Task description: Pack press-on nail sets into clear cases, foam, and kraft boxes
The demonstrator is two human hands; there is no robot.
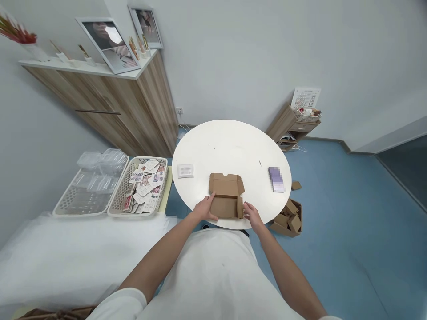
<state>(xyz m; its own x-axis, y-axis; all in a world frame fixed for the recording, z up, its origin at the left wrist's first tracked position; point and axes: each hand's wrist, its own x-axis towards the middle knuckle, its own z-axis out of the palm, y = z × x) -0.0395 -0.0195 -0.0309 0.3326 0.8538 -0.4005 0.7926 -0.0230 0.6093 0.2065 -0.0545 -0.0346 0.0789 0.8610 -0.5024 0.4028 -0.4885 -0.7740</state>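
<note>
A brown cardboard box (224, 207) lies open on the white oval table (230, 142), close to its front edge. Its lid is folded back away from me, and the right side wall stands up. My left hand (204, 209) grips the box's left side, thumb along the edge. On the other side, my right hand (252, 215) has its bent fingers closed on the upright right wall. A small clear plastic case (185, 170) rests to the left on the table. Toward the right edge lies a phone-like purple item (276, 179), blurred in the picture.
Left of the table stand a white basket of printed cards (112, 201) and a basket of clear plastic cases (60, 208). A carton of folded cardboard boxes (287, 230) sits on the floor at right. A wooden cabinet (156, 98) and small shelf (280, 119) stand behind.
</note>
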